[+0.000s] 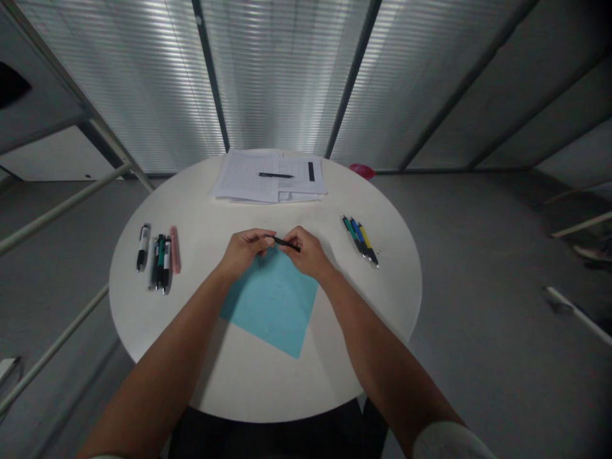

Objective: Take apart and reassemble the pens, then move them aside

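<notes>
Between my two hands is a slim black pen [287, 243], held above the far edge of a light-blue sheet [275, 303]. My left hand [246, 252] pinches its left end between thumb and fingers. At the other end, the fingers of my right hand [306, 252] close around the dark barrel. Part of the pen is hidden by the fingertips. The blue sheet lies flat and turned at an angle on the white round table [248, 398], under and between my forearms.
Several pens [161, 261] and a pink stick-like item [174, 250] lie at the left. Green, blue and yellow pens [361, 239] lie side by side at the right. Stacked printed papers [248, 175] at the back carry another black pen [276, 174]. Metal rails [67, 204] stand left.
</notes>
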Available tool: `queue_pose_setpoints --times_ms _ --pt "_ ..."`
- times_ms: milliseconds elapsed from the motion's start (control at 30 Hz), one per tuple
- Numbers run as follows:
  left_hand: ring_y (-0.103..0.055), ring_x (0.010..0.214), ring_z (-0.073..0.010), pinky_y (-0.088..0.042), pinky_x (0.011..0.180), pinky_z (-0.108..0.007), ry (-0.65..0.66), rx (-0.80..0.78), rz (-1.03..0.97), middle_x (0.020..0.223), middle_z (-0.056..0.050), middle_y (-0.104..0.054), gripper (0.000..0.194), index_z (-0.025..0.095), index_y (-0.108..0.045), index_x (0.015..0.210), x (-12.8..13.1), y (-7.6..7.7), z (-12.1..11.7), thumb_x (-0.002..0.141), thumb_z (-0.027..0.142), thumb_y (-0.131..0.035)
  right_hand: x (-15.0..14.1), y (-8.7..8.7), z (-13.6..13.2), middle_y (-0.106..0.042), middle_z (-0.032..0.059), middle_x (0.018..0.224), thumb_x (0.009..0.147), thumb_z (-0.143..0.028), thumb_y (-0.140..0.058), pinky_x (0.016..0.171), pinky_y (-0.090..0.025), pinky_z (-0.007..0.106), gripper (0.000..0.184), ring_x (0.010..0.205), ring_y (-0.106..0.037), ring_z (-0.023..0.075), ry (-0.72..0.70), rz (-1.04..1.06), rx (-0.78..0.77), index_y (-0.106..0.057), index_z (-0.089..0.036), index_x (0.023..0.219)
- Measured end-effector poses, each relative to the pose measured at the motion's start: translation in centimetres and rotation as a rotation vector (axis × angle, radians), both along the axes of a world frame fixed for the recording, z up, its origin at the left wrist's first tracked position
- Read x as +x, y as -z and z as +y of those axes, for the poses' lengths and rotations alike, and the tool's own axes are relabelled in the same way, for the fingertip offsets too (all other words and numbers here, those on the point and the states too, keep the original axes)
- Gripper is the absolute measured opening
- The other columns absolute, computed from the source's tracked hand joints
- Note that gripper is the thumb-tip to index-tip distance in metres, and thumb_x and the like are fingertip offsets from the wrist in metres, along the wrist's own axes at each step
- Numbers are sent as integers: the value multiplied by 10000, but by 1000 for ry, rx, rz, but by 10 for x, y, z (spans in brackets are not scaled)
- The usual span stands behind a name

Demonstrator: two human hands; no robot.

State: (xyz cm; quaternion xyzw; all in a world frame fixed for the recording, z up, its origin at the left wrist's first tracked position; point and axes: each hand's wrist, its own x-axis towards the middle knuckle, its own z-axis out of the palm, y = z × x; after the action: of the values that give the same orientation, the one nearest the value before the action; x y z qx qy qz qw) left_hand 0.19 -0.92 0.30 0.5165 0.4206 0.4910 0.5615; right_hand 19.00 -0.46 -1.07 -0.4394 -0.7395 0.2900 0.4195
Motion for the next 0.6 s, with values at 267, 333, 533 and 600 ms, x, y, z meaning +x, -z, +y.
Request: queue_pose_setpoints --times_ms 267,333,533,600 --pt "-512 542 -94 -363 530 -254 -18 -23 -34 708 -39 -667 308 152 -753 925 -2 1 2 671 324 -780 2 -4 1 -659 0 812 886 -395 -570 676 -421 248 205 749 -587 136 -8 -61 -19 -661 -227 959" --pt "-512 538 -94 -361 523 -252 -20 -23 -29 704 -39 -667 303 153 -757 921 -3 1 2 671 324 -780 2 -6 0 -669 3 833 892 -392 -560 689 -425 250 205 758 -593 135 -29 -55 -8 -668 -226 945" --pt "-521 547 -84 -372 537 -244 31 -25 -16 719 -37 -674 297 169 -765 933 -4 1 1 685 332 -778 1 -8 -3 -615 -13 732 841 -372 -603 608 -422 238 184 652 -566 119 -122 75 -97 -614 -190 860" --pt "-519 547 -84 -372 535 -242 30 -38 -29 715 -36 -669 320 166 -764 949 -4 1 1 678 336 -785 1 -9 -5 -604 -16 785 785 -360 -659 591 -423 231 220 652 -561 113 -137 93 -118 -578 -200 911"
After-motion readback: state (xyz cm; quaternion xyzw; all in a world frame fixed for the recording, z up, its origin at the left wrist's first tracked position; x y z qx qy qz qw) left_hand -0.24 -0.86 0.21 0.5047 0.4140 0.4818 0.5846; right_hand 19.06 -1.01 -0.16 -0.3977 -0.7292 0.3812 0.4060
